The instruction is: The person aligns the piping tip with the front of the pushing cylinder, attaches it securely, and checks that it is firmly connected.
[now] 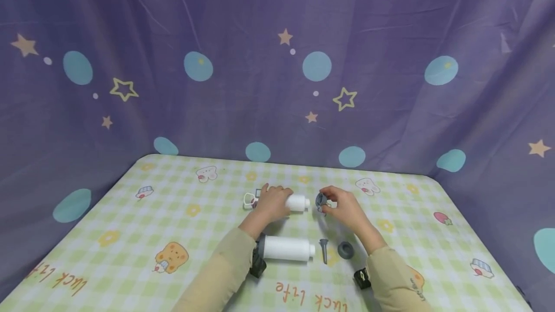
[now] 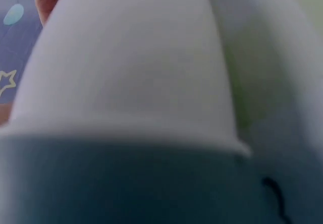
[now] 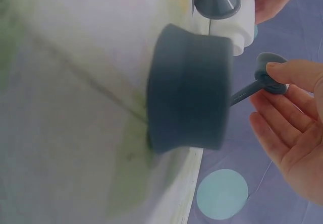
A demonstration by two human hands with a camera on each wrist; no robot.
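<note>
My left hand [image 1: 270,203] lies over a white bottle [image 1: 297,202] on its side, fingers curled round its body, neck facing right. Just across from that neck, my right hand [image 1: 344,206] pinches a grey round cap [image 1: 321,200] between thumb and fingers. In the right wrist view a thin grey stem [image 3: 247,93] juts from the pinched cap [image 3: 272,72], while the other fingers stay extended. A second white bottle [image 1: 287,248] with a grey base lies nearer me, by the left forearm; its white body [image 2: 136,57] fills much of the left wrist view.
Right of the second bottle lie a grey stemmed piece [image 1: 324,250] with a flared end and a loose grey cap [image 1: 345,250], which looms large in the right wrist view. A checked cloth [image 1: 173,225] covers the table; a purple curtain [image 1: 243,110] hangs behind it.
</note>
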